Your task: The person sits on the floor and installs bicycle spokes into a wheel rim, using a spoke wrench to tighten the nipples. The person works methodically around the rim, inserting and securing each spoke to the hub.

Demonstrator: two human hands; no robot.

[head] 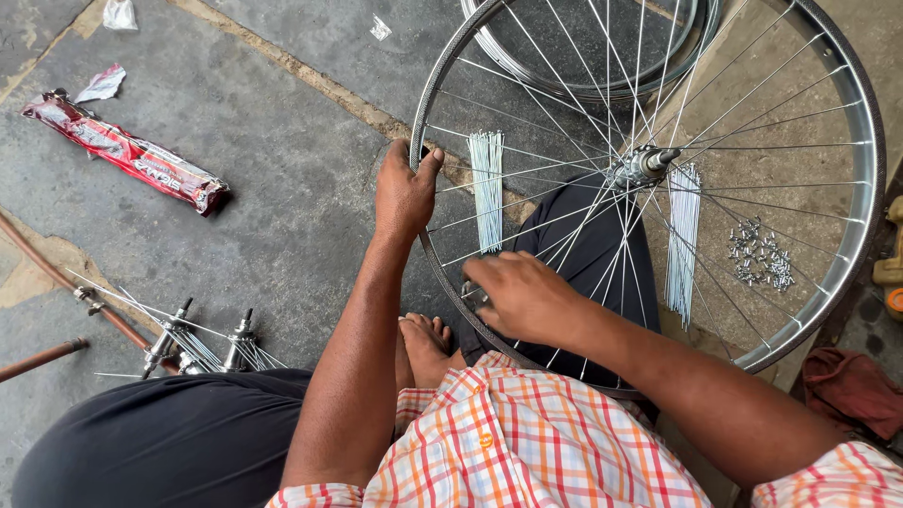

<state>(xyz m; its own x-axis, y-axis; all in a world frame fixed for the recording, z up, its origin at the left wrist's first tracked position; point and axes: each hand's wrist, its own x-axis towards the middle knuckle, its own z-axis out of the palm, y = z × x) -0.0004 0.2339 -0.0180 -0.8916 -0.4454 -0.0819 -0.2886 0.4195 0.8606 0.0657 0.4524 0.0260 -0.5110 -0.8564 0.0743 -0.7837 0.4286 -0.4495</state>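
Head view, left hand (pixel 404 193) & right hand (pixel 522 296) gripping wheel rim (pixel 851 254), loose spokes (pixel 486 188) behind

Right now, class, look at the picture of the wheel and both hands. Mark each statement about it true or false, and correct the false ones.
1. The left hand grips the wheel rim. True.
2. The right hand holds the red packet. False: the packet lies on the floor, apart from both hands; the right hand is at the rim's near edge.
3. Two bundles of loose spokes lie behind the wheel. True.
4. The hub has no spokes attached. False: many spokes run from it to the rim.
5. Spare hubs with spokes lie on the floor near the left knee. True.
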